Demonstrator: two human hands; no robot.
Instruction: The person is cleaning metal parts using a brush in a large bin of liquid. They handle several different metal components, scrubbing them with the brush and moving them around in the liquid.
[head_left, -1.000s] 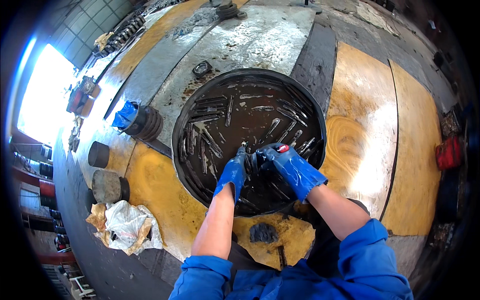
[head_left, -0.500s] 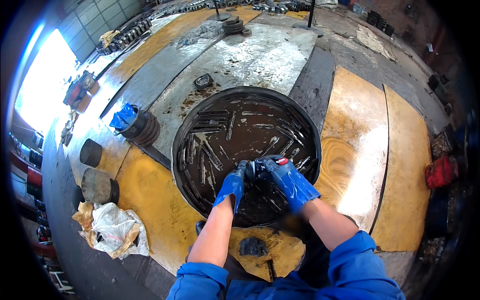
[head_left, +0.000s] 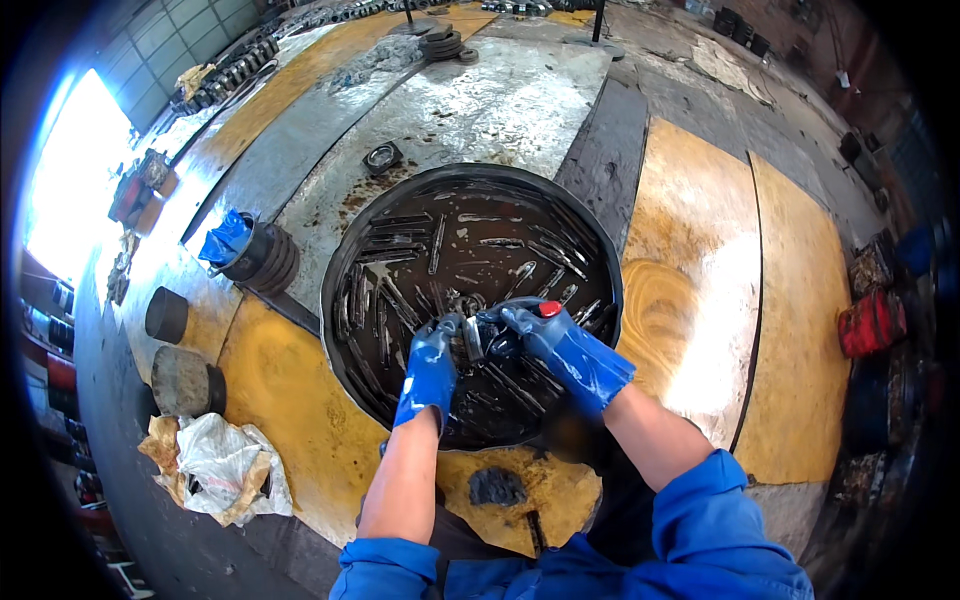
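Note:
My left hand (head_left: pixel 430 362) and my right hand (head_left: pixel 548 340), both in oily blue rubber gloves, are close together above a wide round black pan (head_left: pixel 334 380). Between them is a small, shiny metal part (head_left: pixel 472 340); the fingers of both hands are closed about it, and gloves and dark grime partly hide its shape. A red spot (head_left: pixel 550 309) shows on top of the right glove; whether it belongs to the glove or to something held, I cannot tell. Several dark, wet, narrow strips (head_left: pixel 437 245) lie in the dark liquid in the pan.
A square metal piece with a round hole (head_left: pixel 382 157) lies beyond the pan. To the left stand a dark ribbed bucket (head_left: pixel 265 258) with blue plastic in it, a grey cylinder (head_left: pixel 182 380) and a white plastic bag (head_left: pixel 230 460). A black lump (head_left: pixel 497 486) lies in front of me.
My hands have drawn apart slightly, and the shiny metal part now shows between them. The whole view has shifted, so the pan sits a little further left.

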